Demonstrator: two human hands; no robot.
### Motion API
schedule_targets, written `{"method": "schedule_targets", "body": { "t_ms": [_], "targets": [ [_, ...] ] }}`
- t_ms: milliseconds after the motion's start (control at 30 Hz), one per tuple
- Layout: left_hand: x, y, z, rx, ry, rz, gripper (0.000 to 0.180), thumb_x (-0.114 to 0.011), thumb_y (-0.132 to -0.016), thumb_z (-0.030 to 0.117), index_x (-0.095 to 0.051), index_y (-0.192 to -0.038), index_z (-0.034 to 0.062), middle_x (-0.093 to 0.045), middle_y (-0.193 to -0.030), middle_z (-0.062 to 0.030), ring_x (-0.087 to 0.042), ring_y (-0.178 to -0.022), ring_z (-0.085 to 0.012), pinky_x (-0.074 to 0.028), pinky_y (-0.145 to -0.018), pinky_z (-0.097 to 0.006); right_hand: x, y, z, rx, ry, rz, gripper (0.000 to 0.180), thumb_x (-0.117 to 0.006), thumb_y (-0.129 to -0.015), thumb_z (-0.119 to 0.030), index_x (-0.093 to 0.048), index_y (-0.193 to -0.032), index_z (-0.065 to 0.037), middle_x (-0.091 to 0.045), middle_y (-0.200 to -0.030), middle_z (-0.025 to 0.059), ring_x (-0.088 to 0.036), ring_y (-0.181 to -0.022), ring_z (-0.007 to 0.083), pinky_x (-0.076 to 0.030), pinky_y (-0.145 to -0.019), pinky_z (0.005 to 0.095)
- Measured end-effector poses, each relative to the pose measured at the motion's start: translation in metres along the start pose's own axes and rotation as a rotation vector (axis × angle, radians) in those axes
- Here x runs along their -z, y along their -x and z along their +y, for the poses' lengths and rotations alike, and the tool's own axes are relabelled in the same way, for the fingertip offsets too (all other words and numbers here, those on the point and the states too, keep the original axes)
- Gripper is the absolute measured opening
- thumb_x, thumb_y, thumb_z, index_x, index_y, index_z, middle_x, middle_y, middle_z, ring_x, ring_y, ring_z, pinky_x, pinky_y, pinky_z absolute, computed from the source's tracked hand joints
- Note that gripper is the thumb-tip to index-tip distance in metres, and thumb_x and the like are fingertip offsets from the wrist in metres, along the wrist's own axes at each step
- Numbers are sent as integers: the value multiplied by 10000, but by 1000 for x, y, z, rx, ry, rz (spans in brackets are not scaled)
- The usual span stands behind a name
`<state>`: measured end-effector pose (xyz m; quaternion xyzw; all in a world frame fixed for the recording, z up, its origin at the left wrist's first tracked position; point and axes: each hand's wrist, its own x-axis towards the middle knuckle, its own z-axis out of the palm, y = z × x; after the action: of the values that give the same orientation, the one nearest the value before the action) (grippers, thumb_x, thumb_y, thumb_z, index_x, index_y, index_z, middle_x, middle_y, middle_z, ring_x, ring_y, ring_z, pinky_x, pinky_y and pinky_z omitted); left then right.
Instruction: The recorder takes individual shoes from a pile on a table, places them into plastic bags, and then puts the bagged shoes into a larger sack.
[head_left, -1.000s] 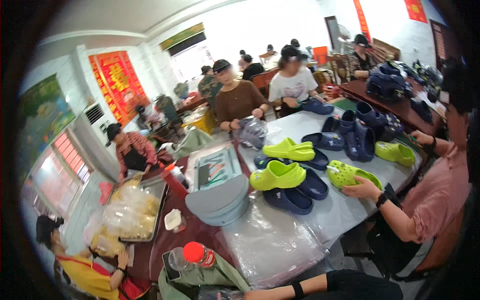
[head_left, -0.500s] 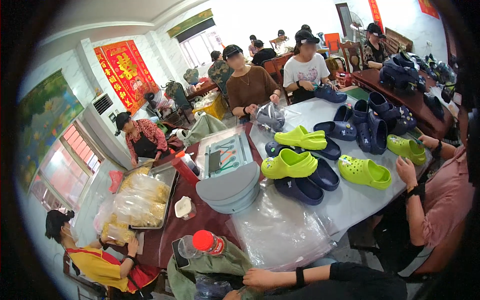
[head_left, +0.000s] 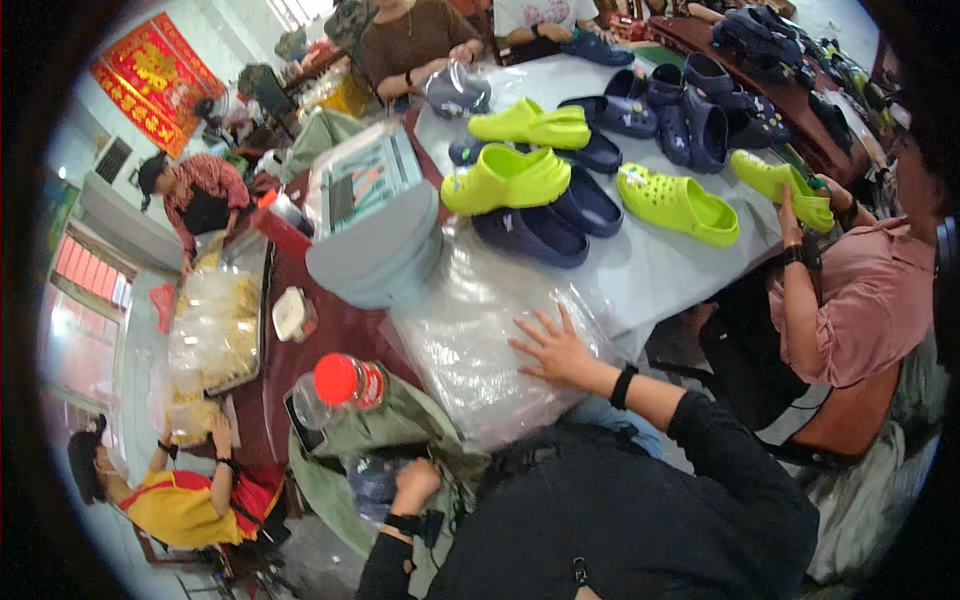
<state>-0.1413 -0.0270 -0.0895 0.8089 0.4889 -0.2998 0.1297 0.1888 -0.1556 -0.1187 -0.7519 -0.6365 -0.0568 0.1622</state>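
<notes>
Left hand: our left hand (head_left: 412, 487) is curled in a loose fist low at our lap, resting on the olive-green bag (head_left: 385, 445); we cannot tell whether it grips anything.
Right hand: our right hand (head_left: 552, 349) lies flat with fingers spread, palm down on the stack of clear plastic bags (head_left: 470, 345).
Plastic bags: they sit on the near edge of the bench (head_left: 650, 270), slippery and crinkled, so we judge it best to press lightly and peel one sheet at its edge, not drag the pile.
Bottle: a red-capped bottle (head_left: 340, 385) stands just left of the stack; we should keep our elbow clear of it.
Shoes: navy clogs (head_left: 535, 235) and lime-green clogs (head_left: 505, 180) lie just beyond the plastic, within reach.
Grey stack: a pile of grey trays (head_left: 375, 250) sits left of the shoes.
Co-worker: a person in a pink shirt (head_left: 865, 305) handles a green clog (head_left: 780, 185) to our right.
</notes>
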Motion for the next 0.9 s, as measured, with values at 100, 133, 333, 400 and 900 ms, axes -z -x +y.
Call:
{"method": "schedule_targets", "body": {
  "t_ms": [100, 133, 333, 400, 900],
  "targets": [
    [21, 23, -6, -26, 52, 117, 429, -598, -829, 417, -678, -896, 1, -656, -896, -238, -629, -883, -400, -498, -744, -470, -8, 8, -1, 7, 46, -109, 541, -404, -911, -555, -434, -1377, -283, -321, -1484, 35, -209, -1391, 310, 21, -1092, 624],
    [28, 31, -6, -22, 75, 136, 412, -616, -820, 401, -680, -873, -3, -658, -880, -233, -632, -871, -398, -498, -736, -473, -8, 7, -5, -11, 67, -92, 541, -400, -914, -550, -430, -1380, -277, -336, -1476, 40, -220, -1388, 304, 19, -1101, 610],
    [32, 41, -6, -107, 15, 253, 352, -657, -786, 355, -681, -790, 3, -652, -803, -224, -637, -788, -394, -501, -693, -474, -15, 16, 4, 11, 2, -83, 581, -463, -898, -506, -384, -1404, -231, -354, -1460, 77, -271, -1365, 313, -61, -1115, 582],
    [23, 39, -7, -132, 10, 319, 319, -651, -794, 322, -682, -791, 5, -656, -808, -222, -641, -776, -398, -508, -689, -471, -9, 11, 14, -8, -284, -37, 607, -523, -885, -459, -363, -1409, -198, -334, -1467, 107, -301, -1348, 328, -155, -1100, 576],
    [13, 53, -8, -137, 13, 323, 326, -546, -882, 317, -639, -801, 16, -644, -807, -207, -618, -795, -394, -483, -682, -481, 4, 40, 82, 4, 97, -90, 608, -385, -909, -567, -292, -1446, -299, -255, -1508, 108, -242, -1385, 315, -173, -1111, 522]
  ]
}}
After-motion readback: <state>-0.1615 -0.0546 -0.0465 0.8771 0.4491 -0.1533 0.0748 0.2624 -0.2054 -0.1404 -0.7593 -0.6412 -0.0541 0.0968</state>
